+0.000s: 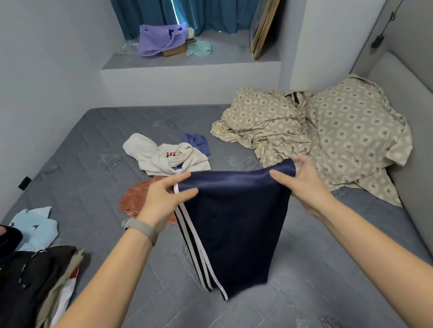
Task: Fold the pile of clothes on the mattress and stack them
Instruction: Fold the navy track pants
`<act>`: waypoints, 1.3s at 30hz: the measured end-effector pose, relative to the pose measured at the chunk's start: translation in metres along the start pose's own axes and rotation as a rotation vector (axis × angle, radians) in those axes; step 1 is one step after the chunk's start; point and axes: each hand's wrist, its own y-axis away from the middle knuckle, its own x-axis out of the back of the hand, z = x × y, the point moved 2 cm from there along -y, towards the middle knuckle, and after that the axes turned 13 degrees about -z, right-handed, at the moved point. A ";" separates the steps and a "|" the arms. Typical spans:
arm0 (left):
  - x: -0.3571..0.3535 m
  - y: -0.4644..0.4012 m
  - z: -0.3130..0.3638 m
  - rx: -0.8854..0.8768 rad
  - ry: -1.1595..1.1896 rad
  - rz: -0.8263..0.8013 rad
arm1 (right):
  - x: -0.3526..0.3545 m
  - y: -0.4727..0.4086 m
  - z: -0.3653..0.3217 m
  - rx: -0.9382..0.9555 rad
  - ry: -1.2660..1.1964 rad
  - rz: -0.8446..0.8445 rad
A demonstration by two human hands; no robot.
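At the far left of the mattress (pixel 153 321) sits the stack (pixel 26 290) of dark folded clothes, with a light blue garment (pixel 37 226) just behind it. Further right, the left hand (pixel 160 200) pinches one top corner of the navy shorts (pixel 233 224), thumb over the white side stripes and fingers behind. The shorts hang in the air between both hands, their lower edge just above the mattress. Behind them lie the unfolded pieces: a rust-coloured cloth (pixel 135 198), a white top (pixel 165 156) and a small purple item (pixel 197 141). The right hand (pixel 302 180) grips the other top corner, fingers curled over the edge. Far right lies a crumpled patterned sheet (pixel 329 133).

To fold well, I would keep the top edge taut and level, lower the shorts flat onto the bare mattress in front, smooth them, then fold leg onto leg with the stripes lined up before carrying them to the stack.
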 end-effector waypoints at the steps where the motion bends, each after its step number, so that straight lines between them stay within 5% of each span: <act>1: 0.001 -0.003 0.008 -0.002 0.079 -0.020 | 0.001 -0.003 -0.008 0.014 -0.041 -0.015; 6: 0.007 -0.022 0.040 -0.063 -0.162 -0.200 | 0.003 -0.017 -0.044 0.165 0.262 -0.136; 9: 0.011 -0.041 0.051 0.006 -0.352 -0.173 | 0.000 -0.026 -0.059 0.151 0.337 -0.145; 17: 0.025 -0.081 0.094 0.062 -0.064 -0.025 | 0.005 -0.053 -0.100 0.224 0.390 0.044; 22: 0.023 -0.046 0.114 -0.109 0.123 -0.090 | 0.015 -0.022 -0.111 0.409 0.011 -0.005; 26: 0.000 0.005 0.033 -0.121 0.025 -0.072 | 0.009 0.026 -0.032 0.331 -0.002 0.058; 33: -0.061 0.057 -0.174 0.351 -0.049 -0.126 | -0.006 0.087 0.163 -0.194 0.090 0.053; 39: -0.089 0.115 -0.275 0.624 -0.026 -0.196 | -0.015 0.138 0.269 -0.452 0.138 0.006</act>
